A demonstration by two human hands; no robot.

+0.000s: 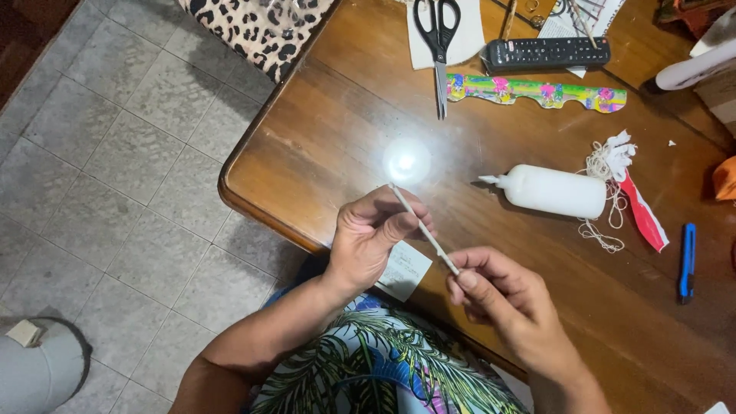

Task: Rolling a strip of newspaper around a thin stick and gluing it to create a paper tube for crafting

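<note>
Bright overhead glare on glossy table [322, 146], sharp focus.

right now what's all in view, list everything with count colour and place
paper stick: 1, white, thin, held between both hands over table edge
paper slip: 1, white, under the hands
glue bottle: 1, white, lying on its side mid-table
string: 1 tangle, white, by the bottle's base
scissors: 1, black handles, far edge
remote: 1, black, far edge
patterned strip: 1, multicolour, below remote
cutter: 1, blue, right side
table: 1, brown wood
left hand: pinching the stick
right hand: pinching its lower end
</note>
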